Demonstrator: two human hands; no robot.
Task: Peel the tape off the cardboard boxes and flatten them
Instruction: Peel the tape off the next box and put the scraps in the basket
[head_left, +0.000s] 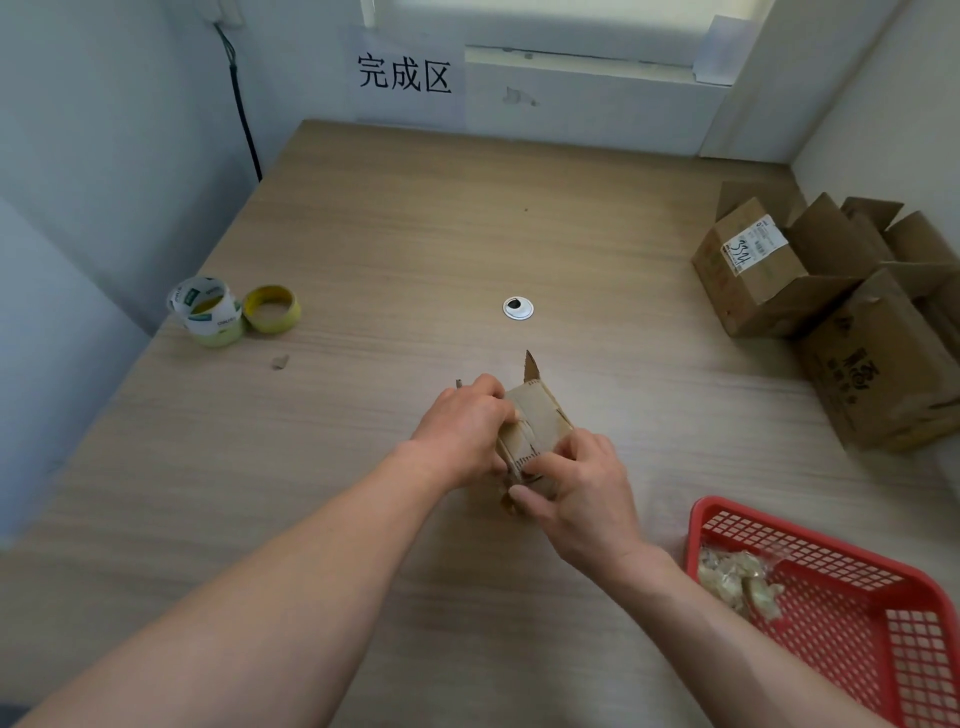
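Two hands on small cardboard box (535, 421), mid-table (415, 234), long axis pointing away from person. Left hand (462, 426) curled round box's left side, steadying. Right hand (582, 488) curled over near end, thumb at brownish tape strip (506, 501). Peel likely runs toward body.

Soft daylight falls from the window (582, 26); faint shadows, sharp centre, wide-angle bending and blur at edges.
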